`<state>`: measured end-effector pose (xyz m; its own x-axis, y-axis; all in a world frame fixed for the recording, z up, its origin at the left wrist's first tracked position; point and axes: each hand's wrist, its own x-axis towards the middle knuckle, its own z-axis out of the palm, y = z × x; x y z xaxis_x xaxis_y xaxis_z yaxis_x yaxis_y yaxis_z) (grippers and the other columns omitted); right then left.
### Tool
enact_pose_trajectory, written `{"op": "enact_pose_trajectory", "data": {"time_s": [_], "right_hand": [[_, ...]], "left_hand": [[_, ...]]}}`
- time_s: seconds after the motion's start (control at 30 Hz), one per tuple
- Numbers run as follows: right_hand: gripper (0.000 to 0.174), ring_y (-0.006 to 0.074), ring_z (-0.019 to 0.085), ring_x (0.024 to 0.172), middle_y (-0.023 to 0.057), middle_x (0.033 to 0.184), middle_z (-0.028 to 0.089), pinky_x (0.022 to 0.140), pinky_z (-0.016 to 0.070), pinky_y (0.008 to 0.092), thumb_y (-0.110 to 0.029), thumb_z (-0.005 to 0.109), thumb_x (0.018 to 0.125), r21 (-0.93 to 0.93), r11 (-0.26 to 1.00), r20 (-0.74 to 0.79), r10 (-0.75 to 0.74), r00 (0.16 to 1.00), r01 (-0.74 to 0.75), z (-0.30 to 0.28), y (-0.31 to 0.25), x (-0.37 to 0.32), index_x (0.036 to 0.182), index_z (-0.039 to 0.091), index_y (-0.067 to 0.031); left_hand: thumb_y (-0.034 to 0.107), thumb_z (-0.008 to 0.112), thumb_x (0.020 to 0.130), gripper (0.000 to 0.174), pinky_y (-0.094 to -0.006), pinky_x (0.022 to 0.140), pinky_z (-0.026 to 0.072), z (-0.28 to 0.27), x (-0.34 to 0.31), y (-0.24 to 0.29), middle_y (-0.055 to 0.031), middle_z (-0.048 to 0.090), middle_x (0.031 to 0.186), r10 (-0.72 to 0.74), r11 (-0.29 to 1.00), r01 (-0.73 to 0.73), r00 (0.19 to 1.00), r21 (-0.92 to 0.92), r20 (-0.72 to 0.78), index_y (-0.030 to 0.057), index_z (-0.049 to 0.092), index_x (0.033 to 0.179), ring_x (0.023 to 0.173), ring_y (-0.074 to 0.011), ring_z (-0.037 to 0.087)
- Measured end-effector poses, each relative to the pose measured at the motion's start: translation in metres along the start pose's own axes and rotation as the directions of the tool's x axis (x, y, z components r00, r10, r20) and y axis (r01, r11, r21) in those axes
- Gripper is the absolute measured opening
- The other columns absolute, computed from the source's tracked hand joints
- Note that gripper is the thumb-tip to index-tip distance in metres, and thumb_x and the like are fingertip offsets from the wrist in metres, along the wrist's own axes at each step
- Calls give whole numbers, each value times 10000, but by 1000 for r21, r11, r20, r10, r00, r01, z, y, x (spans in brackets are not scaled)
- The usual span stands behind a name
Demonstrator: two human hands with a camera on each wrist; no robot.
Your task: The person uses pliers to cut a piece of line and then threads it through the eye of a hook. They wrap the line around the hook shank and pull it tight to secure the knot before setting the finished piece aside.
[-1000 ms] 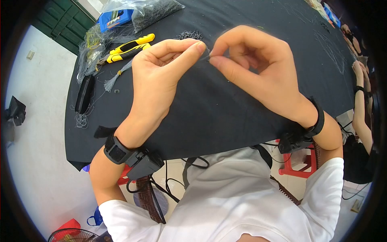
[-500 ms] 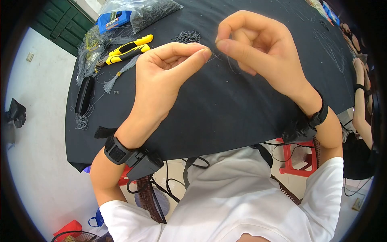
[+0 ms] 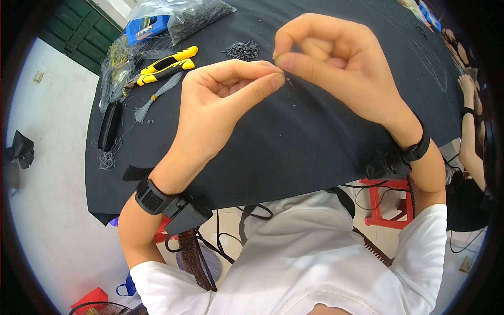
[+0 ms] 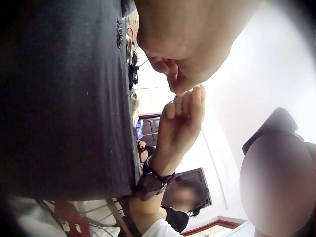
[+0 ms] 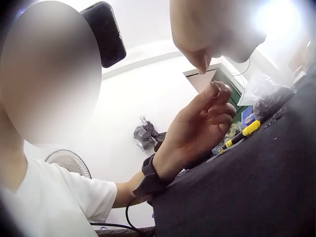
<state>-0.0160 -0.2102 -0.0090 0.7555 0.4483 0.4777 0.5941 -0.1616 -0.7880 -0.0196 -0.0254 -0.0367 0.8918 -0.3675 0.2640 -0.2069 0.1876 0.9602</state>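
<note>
Both hands are raised over the black-covered table, fingertips almost meeting. The left hand pinches something tiny between thumb and index finger; a short thin strand shows beside its tips. The right hand has its thumb and index tips together just above and right of them, on what looks like fine line, too small to make out clearly. Behind the left fingers lies a small heap of dark metal pieces. In the right wrist view the left hand is seen from the side, thumb and finger pinched.
Yellow-black pliers, a tied bundle of grey strands, a black case and tangled line lie at the left. A plastic bag and blue box stand at the back left. Another person's arm shows at the right edge.
The left hand has moved a little right and down. My right hand rose, then came back left toward the left fingertips; the thin line seen hanging between them is now harder to see.
</note>
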Motion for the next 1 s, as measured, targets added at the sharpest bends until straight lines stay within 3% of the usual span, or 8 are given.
{"op": "enact_pose_trajectory", "data": {"time_s": [0.33,0.57,0.73,0.83,1.0], "right_hand": [[116,-13,294,452,-93,502,359,421,215,186,-120,602,797,28,991,-57,136,989,-134,-7,16,0,817,600,-6],[147,-11,295,446,-103,495,361,412,215,189,-150,618,794,117,960,24,253,967,-254,-4,19,-2,830,614,-8],[166,-10,301,453,-103,499,358,416,223,185,-158,632,786,139,964,10,226,974,-225,-3,19,-2,851,628,-5],[135,-30,324,510,-103,560,411,469,237,147,-121,601,820,-21,987,-19,160,987,-160,-10,13,-3,900,610,-12],[88,-27,301,495,-109,542,364,476,242,145,-84,588,815,-19,996,-138,81,987,-85,-8,4,-5,870,602,-18]], "left_hand": [[2,635,771,112,-248,816,449,-3,-2,1,-120,631,939,58,998,-57,995,-16,80,-13,639,882,883,-139,585],[1,632,774,111,-252,824,441,-3,-2,2,-122,623,962,95,995,-92,993,-40,74,-5,639,885,889,-143,581],[-2,630,775,112,-252,832,438,-4,-3,3,-124,622,964,102,994,-99,993,-52,58,-7,637,886,894,-140,579],[-2,628,776,112,-249,829,441,-3,-3,4,-122,622,965,105,994,-102,992,-42,63,-10,636,887,892,-138,582],[-19,636,772,140,-206,748,480,-2,-3,3,-101,630,910,129,989,-128,992,-76,6,-44,630,910,820,-114,596]]}}
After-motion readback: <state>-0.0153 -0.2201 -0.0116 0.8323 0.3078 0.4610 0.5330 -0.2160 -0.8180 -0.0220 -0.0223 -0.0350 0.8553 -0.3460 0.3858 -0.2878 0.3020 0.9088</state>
